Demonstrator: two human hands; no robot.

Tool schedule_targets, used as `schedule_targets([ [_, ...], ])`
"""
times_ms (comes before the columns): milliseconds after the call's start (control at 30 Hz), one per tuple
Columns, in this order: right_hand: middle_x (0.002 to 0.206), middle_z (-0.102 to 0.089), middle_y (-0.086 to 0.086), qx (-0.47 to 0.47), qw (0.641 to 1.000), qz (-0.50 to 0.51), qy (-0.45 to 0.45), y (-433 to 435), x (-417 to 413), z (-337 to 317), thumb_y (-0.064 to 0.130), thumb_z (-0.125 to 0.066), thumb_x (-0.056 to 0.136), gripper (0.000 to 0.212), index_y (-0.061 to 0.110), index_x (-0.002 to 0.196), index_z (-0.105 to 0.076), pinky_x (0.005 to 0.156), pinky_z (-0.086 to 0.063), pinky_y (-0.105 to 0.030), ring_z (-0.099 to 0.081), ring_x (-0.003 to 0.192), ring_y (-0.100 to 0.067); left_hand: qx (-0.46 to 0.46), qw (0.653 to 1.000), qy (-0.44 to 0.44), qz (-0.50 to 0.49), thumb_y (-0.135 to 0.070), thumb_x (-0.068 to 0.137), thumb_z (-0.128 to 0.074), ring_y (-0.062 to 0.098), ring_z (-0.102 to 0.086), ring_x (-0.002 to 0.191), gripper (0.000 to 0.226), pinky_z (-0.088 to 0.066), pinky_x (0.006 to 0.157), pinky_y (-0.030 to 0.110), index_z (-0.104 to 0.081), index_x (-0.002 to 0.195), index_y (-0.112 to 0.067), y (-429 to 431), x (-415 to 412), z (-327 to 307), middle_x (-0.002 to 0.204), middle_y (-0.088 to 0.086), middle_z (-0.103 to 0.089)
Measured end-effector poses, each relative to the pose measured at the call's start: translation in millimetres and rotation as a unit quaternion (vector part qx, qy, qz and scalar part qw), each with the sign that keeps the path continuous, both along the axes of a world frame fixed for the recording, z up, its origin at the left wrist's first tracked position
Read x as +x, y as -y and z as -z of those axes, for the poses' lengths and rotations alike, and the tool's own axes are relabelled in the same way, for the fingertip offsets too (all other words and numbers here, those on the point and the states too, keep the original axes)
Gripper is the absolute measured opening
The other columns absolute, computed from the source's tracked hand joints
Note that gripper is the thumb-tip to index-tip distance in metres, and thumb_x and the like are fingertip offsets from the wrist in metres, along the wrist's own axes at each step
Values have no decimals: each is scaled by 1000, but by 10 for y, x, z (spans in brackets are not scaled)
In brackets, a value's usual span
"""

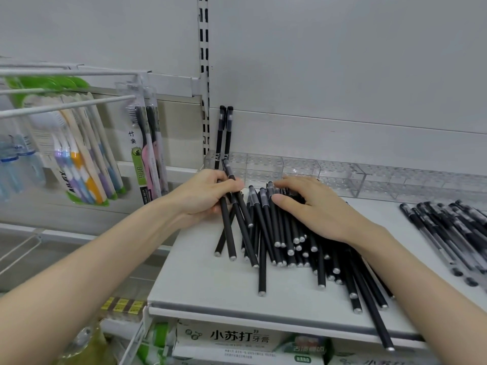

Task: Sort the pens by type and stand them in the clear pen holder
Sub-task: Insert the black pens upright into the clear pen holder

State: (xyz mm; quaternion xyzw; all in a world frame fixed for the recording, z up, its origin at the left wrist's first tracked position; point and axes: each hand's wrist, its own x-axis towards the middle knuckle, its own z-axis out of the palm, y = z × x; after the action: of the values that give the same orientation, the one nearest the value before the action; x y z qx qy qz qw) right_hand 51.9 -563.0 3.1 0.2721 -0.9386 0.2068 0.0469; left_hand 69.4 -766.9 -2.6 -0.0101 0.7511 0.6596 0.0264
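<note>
Left grip (207, 193) around black pens (227, 233)

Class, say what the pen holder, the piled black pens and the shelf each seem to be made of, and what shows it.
The pen holder: clear rigid plastic, probably acrylic; the wall shows through it and its edges shine. The piled black pens: likely plastic, matt barrels with silvery end plugs. The shelf: smooth pale surface, perhaps painted metal; uncertain.
</note>
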Motion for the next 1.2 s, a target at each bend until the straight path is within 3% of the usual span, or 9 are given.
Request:
schedule_targets([
  [233,127,-59,11,-127,992,2,14,7,23,-95,42,-52,93,37,22,124,-59,90,-31,-16,-51,115,-2,26,998,-18,54,-13,93,-55,2,-42,37,8,-28,34,11,-54,87,-9,26,-5,-149,60,1,-54],
  [333,109,-70,2,-270,952,-55,134,93,41,-259,46,-58,85,43,17,117,-61,93,-48,-28,-66,100,-8,30,993,-67,96,-13,92,-55,3,-41,42,13,-31,37,12,-56,102,-5,29,-3,-406,63,1,-54],
  [433,106,-72,-9,-310,904,-126,268,214,101,-414,33,-54,91,38,9,120,-59,87,-56,-32,-71,94,-21,-37,983,-151,96,-16,90,-58,8,-49,52,15,-39,52,22,-59,104,-9,-21,-1,-618,67,0,-57],
  [533,103,-72,-16,-326,888,-148,290,289,95,-480,23,-50,96,30,2,114,-63,86,-57,-39,-71,93,-26,-99,967,-224,65,-19,89,-62,16,-59,71,19,-50,75,37,-63,106,-13,-67,13,-741,78,4,-61],
  [667,102,-71,-20,-354,867,-150,317,302,46,-501,20,-49,96,30,-2,110,-63,85,-57,-45,-70,94,-33,-97,953,-286,-12,-18,87,-65,44,-62,86,20,-49,79,53,-61,106,-22,-70,5,-799,95,25,-66],
  [767,101,-71,-20,-354,856,-160,341,330,37,-478,18,-49,96,26,-1,105,-64,83,-58,-42,-70,93,-33,-79,943,-315,-77,-19,83,-69,28,-67,81,40,-53,77,45,-57,121,-15,-21,-72,-821,94,21,-69],
  [933,99,-70,-24,-358,835,-168,382,321,-1,-446,20,-55,89,34,-5,111,-61,79,-59,-38,-71,88,-32,-81,915,-372,-130,-21,78,-74,2,-49,55,40,-46,61,21,-60,116,-17,16,-182,-830,56,-14,-51],
  [1100,89,-70,-18,-359,827,-189,389,357,-20,-364,27,-54,86,35,0,107,-60,63,-54,-26,-65,70,-20,-63,910,-385,-143,-26,75,-77,-1,-50,61,50,-48,67,19,-55,120,-22,-59,-210,-734,64,-18,-49],
  [1200,81,-69,-14,-394,819,-191,372,368,-44,-349,24,-52,87,28,0,99,-60,59,-50,-23,-61,63,-16,16,945,-304,-123,-34,73,-76,-3,-60,76,53,-49,72,14,-53,119,-21,-126,-192,-636,88,-9,-64],
])
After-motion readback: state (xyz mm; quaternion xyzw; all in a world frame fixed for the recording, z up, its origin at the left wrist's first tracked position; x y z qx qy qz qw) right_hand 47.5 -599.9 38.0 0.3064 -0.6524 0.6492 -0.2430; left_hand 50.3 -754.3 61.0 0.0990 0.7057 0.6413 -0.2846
